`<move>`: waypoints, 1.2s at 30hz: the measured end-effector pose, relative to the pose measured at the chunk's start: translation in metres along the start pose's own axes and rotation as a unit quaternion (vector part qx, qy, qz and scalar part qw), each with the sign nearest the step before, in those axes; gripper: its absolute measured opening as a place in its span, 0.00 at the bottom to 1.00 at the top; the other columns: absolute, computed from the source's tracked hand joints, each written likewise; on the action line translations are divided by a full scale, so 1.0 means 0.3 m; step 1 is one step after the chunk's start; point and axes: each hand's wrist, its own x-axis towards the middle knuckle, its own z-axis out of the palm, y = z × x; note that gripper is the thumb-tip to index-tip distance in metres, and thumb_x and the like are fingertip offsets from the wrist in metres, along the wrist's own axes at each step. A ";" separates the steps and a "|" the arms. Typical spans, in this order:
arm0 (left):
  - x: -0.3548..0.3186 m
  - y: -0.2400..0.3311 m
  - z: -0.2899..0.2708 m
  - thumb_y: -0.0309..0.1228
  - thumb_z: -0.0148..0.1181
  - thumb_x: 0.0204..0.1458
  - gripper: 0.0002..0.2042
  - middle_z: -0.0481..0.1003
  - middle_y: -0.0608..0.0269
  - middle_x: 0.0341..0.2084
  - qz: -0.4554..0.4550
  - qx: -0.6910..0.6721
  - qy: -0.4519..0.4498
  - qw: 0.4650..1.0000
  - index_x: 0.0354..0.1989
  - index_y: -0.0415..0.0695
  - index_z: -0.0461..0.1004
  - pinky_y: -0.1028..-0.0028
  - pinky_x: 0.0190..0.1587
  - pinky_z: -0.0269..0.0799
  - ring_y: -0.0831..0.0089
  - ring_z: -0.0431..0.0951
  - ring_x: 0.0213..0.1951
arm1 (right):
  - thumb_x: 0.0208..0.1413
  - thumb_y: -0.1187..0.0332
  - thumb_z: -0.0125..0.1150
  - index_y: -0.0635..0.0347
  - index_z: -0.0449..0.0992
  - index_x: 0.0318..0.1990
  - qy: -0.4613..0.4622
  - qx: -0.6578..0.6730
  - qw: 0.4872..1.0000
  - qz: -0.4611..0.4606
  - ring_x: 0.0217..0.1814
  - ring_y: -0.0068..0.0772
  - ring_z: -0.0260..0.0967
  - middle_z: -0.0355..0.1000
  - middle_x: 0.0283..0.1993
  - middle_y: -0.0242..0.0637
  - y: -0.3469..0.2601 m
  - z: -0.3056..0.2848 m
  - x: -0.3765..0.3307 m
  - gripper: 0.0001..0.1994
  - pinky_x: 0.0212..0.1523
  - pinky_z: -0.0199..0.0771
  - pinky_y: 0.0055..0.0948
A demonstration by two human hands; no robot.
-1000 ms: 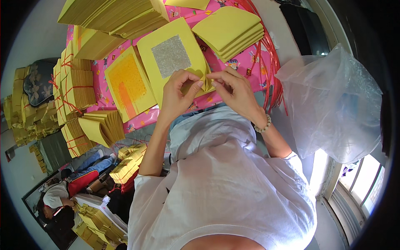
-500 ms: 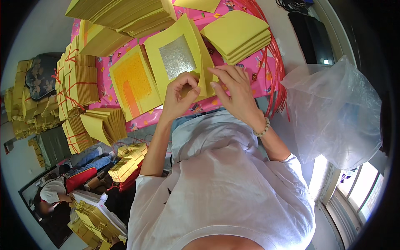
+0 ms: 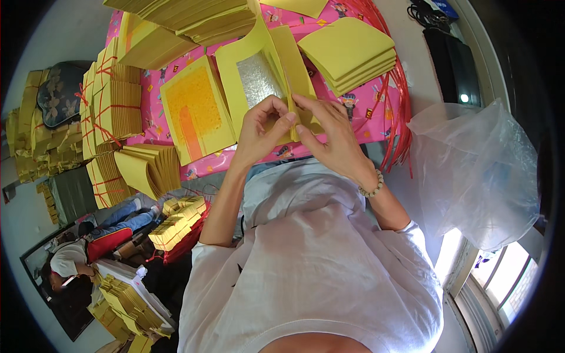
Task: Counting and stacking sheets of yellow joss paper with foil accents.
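The left hand seems to pinch the raised fold of a yellow sheet at the desk's near edge; the right hand rests its fingers against that fold, gripping or merely touching, I cannot tell. Beyond the left hand shows the silver patch. An orange-patched sheet lies leftward, tied bundles line the left edge, red strings the right.

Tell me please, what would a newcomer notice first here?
Probably the pink patterned tablecloth at top centre, where the left hand and right hand touch a bent yellow sheet with a silver patch. Next, perhaps the red strings along the tablecloth's right edge, then the translucent plastic bag at far right.
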 end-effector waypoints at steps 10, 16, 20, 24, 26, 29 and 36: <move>0.007 -0.006 -0.020 0.27 0.58 0.55 0.06 0.68 0.74 0.25 -0.029 -0.016 -0.026 0.999 0.29 0.40 0.69 0.83 0.34 0.62 0.87 0.65 0.30 | 0.53 0.71 0.58 0.60 0.66 0.57 -0.017 0.125 0.989 0.074 0.47 0.36 0.72 0.71 0.48 0.42 0.010 0.005 0.003 0.22 0.48 0.69 0.35; 0.016 -0.007 -0.022 0.29 0.59 0.55 0.07 0.68 0.74 0.24 -0.029 -0.021 -0.036 0.999 0.29 0.40 0.71 0.83 0.32 0.62 0.87 0.65 0.28 | 0.54 0.76 0.54 0.61 0.66 0.57 -0.010 0.156 0.985 0.077 0.44 0.33 0.73 0.71 0.49 0.41 0.032 0.010 0.005 0.21 0.40 0.74 0.30; 0.019 -0.017 -0.021 0.29 0.61 0.54 0.08 0.69 0.74 0.23 -0.025 -0.015 -0.039 0.999 0.28 0.39 0.72 0.83 0.31 0.63 0.87 0.66 0.28 | 0.55 0.77 0.53 0.61 0.66 0.57 -0.012 0.173 0.981 0.086 0.45 0.32 0.73 0.71 0.48 0.41 0.034 0.010 0.003 0.21 0.41 0.73 0.29; 0.023 -0.023 -0.007 0.29 0.63 0.52 0.08 0.71 0.73 0.23 -0.024 -0.022 -0.023 0.999 0.28 0.37 0.73 0.83 0.30 0.64 0.87 0.67 0.27 | 0.54 0.77 0.53 0.62 0.66 0.57 -0.018 0.194 0.975 0.103 0.46 0.31 0.73 0.72 0.48 0.41 0.040 0.009 0.002 0.21 0.45 0.72 0.28; 0.024 -0.027 -0.005 0.29 0.63 0.52 0.08 0.71 0.73 0.23 -0.024 -0.020 -0.018 0.999 0.28 0.37 0.74 0.84 0.29 0.64 0.87 0.67 0.27 | 0.54 0.78 0.53 0.62 0.65 0.57 -0.022 0.194 0.974 0.112 0.46 0.31 0.73 0.72 0.48 0.41 0.040 0.008 0.003 0.21 0.46 0.71 0.28; 0.026 -0.031 -0.001 0.29 0.64 0.52 0.08 0.72 0.73 0.22 -0.020 -0.010 -0.011 1.000 0.28 0.37 0.74 0.84 0.28 0.64 0.87 0.67 0.26 | 0.54 0.78 0.52 0.63 0.65 0.57 -0.014 0.206 0.973 0.105 0.47 0.31 0.73 0.72 0.50 0.41 0.045 0.011 0.003 0.21 0.48 0.70 0.28; 0.026 -0.017 0.014 0.31 0.65 0.51 0.10 0.72 0.72 0.20 -0.026 0.026 0.008 0.999 0.26 0.37 0.75 0.84 0.27 0.64 0.88 0.67 0.24 | 0.55 0.78 0.51 0.63 0.65 0.57 -0.011 0.223 0.968 0.114 0.49 0.30 0.72 0.71 0.52 0.40 0.056 0.014 0.000 0.20 0.50 0.70 0.27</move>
